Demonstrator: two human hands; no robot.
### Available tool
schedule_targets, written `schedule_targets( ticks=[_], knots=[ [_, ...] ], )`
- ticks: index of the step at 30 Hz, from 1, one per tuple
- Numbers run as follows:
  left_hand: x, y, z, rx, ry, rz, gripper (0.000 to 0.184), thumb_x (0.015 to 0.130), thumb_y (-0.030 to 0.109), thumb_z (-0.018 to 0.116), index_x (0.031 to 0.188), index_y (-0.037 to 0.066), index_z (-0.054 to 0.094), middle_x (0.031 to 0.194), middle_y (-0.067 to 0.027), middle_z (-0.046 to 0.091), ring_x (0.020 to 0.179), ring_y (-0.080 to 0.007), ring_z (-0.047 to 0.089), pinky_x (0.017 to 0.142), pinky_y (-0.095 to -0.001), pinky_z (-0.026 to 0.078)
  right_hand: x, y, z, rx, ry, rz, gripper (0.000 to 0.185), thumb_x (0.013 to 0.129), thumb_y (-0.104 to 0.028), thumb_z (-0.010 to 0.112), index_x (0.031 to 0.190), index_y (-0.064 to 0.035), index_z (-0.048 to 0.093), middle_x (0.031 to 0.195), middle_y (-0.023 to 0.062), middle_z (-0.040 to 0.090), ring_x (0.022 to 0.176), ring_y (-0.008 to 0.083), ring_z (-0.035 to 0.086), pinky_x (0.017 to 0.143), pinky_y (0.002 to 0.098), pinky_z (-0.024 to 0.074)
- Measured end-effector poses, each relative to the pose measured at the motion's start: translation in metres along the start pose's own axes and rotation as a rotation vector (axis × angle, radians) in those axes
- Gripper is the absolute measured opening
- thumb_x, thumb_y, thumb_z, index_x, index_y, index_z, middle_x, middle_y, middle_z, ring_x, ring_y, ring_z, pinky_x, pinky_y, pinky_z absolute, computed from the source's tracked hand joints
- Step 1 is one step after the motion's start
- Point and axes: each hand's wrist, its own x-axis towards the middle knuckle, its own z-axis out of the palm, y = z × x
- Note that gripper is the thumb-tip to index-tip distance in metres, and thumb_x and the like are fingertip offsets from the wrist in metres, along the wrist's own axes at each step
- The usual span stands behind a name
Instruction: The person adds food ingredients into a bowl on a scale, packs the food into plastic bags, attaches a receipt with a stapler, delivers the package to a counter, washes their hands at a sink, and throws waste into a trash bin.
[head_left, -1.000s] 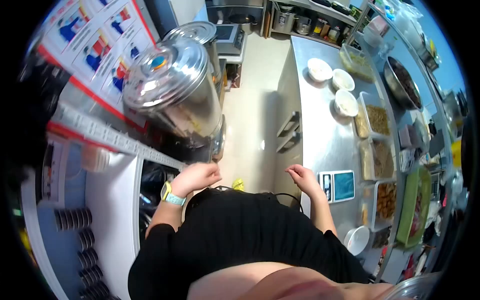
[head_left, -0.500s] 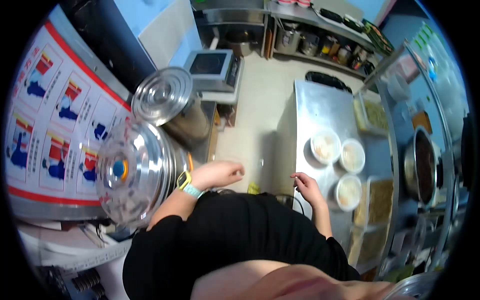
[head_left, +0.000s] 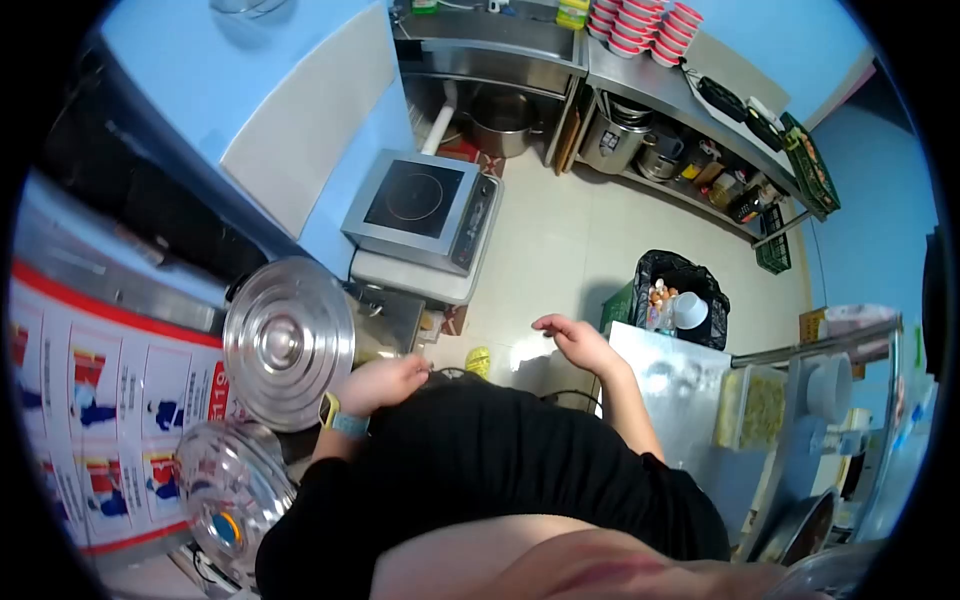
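Note:
My left hand (head_left: 385, 383), with a yellow and teal watch (head_left: 341, 417) on its wrist, hangs in front of my body with its fingers curled; whether it holds anything is hidden. Nearest to it is the round steel lid (head_left: 285, 342) of a tall pot. My right hand (head_left: 574, 343) is over the floor beside the near corner of the steel table (head_left: 665, 385). Its fingers are apart and hold nothing. Neither hand touches the table or the pot.
An induction cooker (head_left: 413, 205) stands ahead on the left. A bin with a black bag (head_left: 712, 335) stands beyond the table. A steel counter (head_left: 690, 105) with stacked red-rimmed bowls (head_left: 632, 30) runs along the back. Tiled floor (head_left: 540, 235) lies between.
The view has moved forward along the aisle. The cooker and back counter are closer, the bin has come into view, and the white bowls on the table have left it. Both hands stay low.

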Motion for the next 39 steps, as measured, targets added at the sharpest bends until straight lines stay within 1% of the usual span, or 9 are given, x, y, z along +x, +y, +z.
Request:
schedule_targets(
  ticks=[5,14,19,22,29,31,35,37,39],
  knots=[
    [0.15,0.033,-0.099,0.029,0.077,0.236,0.026,0.093,0.021,0.048,0.108,0.002,0.057,0.098,-0.0191,0.064,0.093,-0.0352,0.061,0.081,-0.0388,0.048,0.085,0.022,-0.115,0.059,0.185,0.033,0.025,0.092,-0.009,0.047,0.112,-0.0046,0.061,0.109,0.0129,0.066,0.104,0.0246,0.061,0.092,0.0325,0.0452],
    [0.405,0.072,-0.205,-0.042,0.073,0.187,0.024,0.091,0.021,0.052,0.106,0.003,0.058,0.091,-0.0171,0.063,0.086,-0.0327,0.062,0.075,-0.0391,0.048,0.224,0.165,-0.325,0.339,0.325,0.168,0.022,0.096,-0.005,0.043,0.113,0.0002,0.056,0.108,0.0058,0.062,0.102,0.0149,0.058,0.092,0.0296,0.0455],
    [0.522,0.072,-0.257,-0.09,0.084,0.032,0.024,0.091,0.019,0.051,0.108,0.003,0.058,0.088,-0.0154,0.063,0.083,-0.0303,0.062,0.074,-0.0381,0.048,0.384,0.166,-0.453,0.131,0.19,0.136,0.023,0.095,-0.007,0.046,0.113,-0.0004,0.059,0.105,0.005,0.063,0.102,0.0147,0.057,0.092,0.0286,0.0435],
    [0.562,0.089,-0.298,-0.213,0.122,-0.095,0.024,0.093,0.019,0.05,0.109,0.003,0.058,0.092,-0.0128,0.064,0.088,-0.0221,0.062,0.079,-0.0321,0.047,0.485,0.138,-0.515,-0.02,0.155,0.044,0.027,0.093,-0.007,0.049,0.118,-0.0019,0.057,0.107,0.007,0.063,0.104,0.0154,0.058,0.092,0.0285,0.0434],
    [0.68,0.05,-0.389,-0.36,0.293,-0.229,0.025,0.094,0.02,0.05,0.111,0.003,0.058,0.097,-0.0109,0.065,0.094,-0.022,0.062,0.085,-0.0321,0.046,0.747,0.117,-0.584,-0.028,0.288,-0.353,0.033,0.089,-0.003,0.049,0.122,-0.0046,0.054,0.13,0.0152,0.054,0.123,0.026,0.05,0.102,0.0339,0.0384],
    [0.717,0.045,-0.421,-0.396,0.308,-0.24,0.024,0.094,0.018,0.05,0.11,0.003,0.058,0.096,-0.0084,0.064,0.093,-0.0197,0.061,0.085,-0.0308,0.046,0.795,0.095,-0.597,-0.04,0.264,-0.328,0.036,0.088,-0.002,0.049,0.123,-0.0053,0.054,0.137,0.0172,0.047,0.13,0.0307,0.043,0.107,0.0355,0.0335],
    [0.825,0.024,-0.484,-0.752,0.43,-0.083,0.023,0.094,0.015,0.049,0.113,0.006,0.058,0.1,-0.0058,0.061,0.095,-0.0144,0.057,0.086,-0.029,0.046,0.894,0.101,-0.642,-0.244,0.298,-0.368,0.046,0.087,-0.007,0.049,0.132,-0.0069,0.048,0.146,0.0231,0.033,0.135,0.0376,0.033,0.11,0.0381,0.029],
    [0.877,0.043,-0.524,-1.366,0.603,0.016,0.026,0.095,0.017,0.048,0.119,0.006,0.05,0.112,-0.007,0.056,0.104,-0.0193,0.053,0.093,-0.0338,0.043,0.949,0.115,-0.662,-0.271,0.292,-0.361,0.049,0.087,-0.01,0.051,0.135,-0.0057,0.044,0.147,0.0249,0.03,0.136,0.0382,0.031,0.111,0.0382,0.0282],
    [0.917,0.042,-0.55,-1.688,0.581,0.071,0.028,0.094,0.017,0.047,0.12,0.006,0.048,0.115,-0.0086,0.054,0.107,-0.022,0.051,0.095,-0.0367,0.043,1.0,0.132,-0.681,-0.337,0.226,-0.335,0.057,0.087,-0.014,0.053,0.14,-0.0044,0.037,0.149,0.0258,0.023,0.138,0.0382,0.026,0.112,0.0384,0.0254]
  ],
)
